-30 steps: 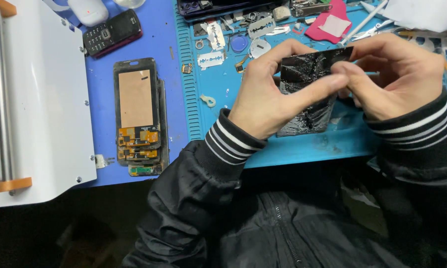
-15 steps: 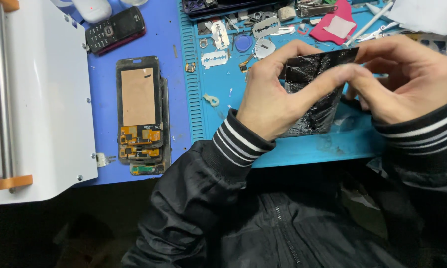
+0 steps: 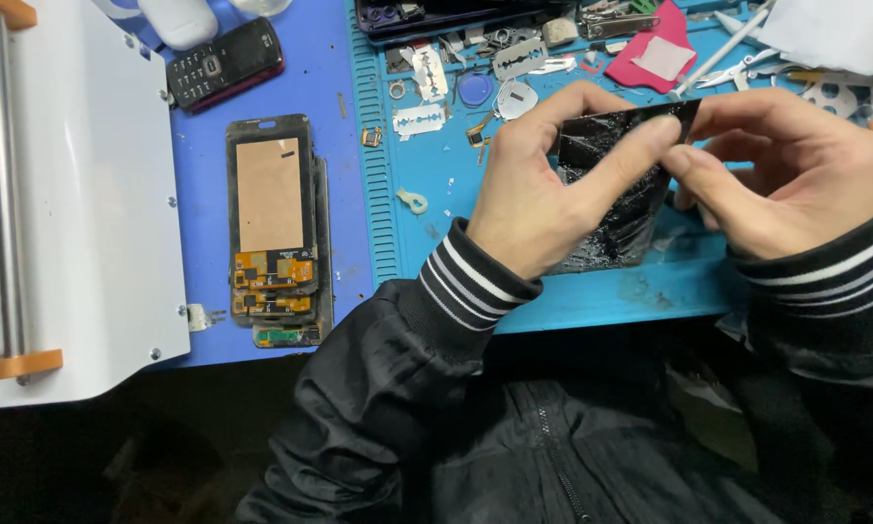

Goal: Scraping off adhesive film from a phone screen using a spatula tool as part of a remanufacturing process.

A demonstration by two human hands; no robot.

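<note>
Since a second ago the hands have lifted the cracked black screen panel point(image 3: 616, 184) a little higher and tipped its top edge toward 2 o'clock; the rest of the bench has stayed put. The panel sits above the teal work mat point(image 3: 592, 291), lower end touching or just over it (can't tell which), glossy and shattered. Left hand point(image 3: 543, 189) wraps it from 9 o'clock, thumb stretched across the face up to the top corner, other fingers curled behind. Right hand point(image 3: 781, 175) comes in from 3 o'clock, thumb and forefinger pressed together at that same top corner, pinching the edge or some thin layer on it (too small to tell).

Step in hand, I'd judge: picking at the corner to start a layer off the broken panel. Next move likely calls for a firm nail grip at the corner and a slow, flat pull, left hand bracing, since cracked glass could splinter.

Outward: razor blades point(image 3: 419, 120) and small metal parts at 11 o'clock on the mat, red cloth point(image 3: 655, 53) at 12. Off at 9 o'clock, on the blue mat point(image 3: 310, 78), a stack of display assemblies point(image 3: 274, 228) with orange flex cables, a keypad phone point(image 3: 225, 63) beyond it, white machine point(image 3: 78, 204) at far left.
</note>
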